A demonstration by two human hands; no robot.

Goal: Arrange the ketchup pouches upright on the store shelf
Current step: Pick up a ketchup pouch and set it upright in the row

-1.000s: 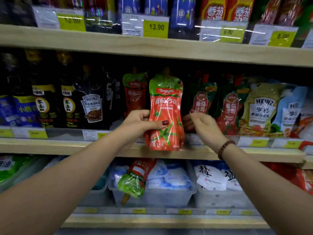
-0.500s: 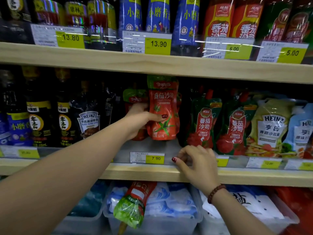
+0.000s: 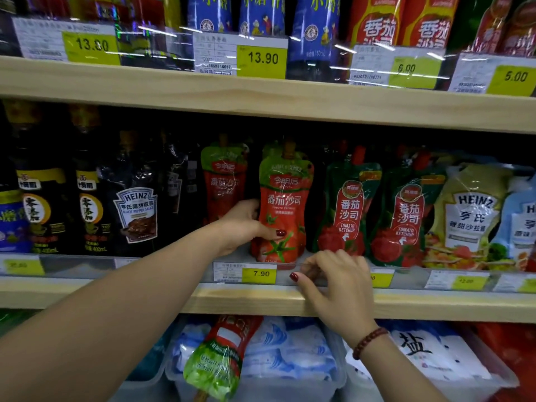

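Observation:
A red ketchup pouch [image 3: 285, 210] with a green top stands upright on the middle shelf [image 3: 261, 300], and my left hand [image 3: 246, 224] grips its left side with the thumb across the front. A matching pouch [image 3: 224, 181] stands behind it to the left. My right hand [image 3: 336, 282] rests at the shelf's front rail just below and right of the held pouch, fingers apart, holding nothing. Two dark green tomato ketchup pouches [image 3: 349, 210] [image 3: 406, 216] stand to the right. Another red pouch [image 3: 220, 355] lies upside down in a bin below.
Dark sauce bottles [image 3: 87, 204] and a Heinz black pepper pouch [image 3: 136, 213] fill the shelf's left; Heinz salad dressing pouches [image 3: 470, 216] stand at the right. The upper shelf [image 3: 261, 97] hangs close overhead. Clear bins [image 3: 261, 384] of salt bags sit below.
My left hand has pushed the red pouch back onto the shelf and set it down upright. My right hand let go and dropped to the front rail. The view moved closer.

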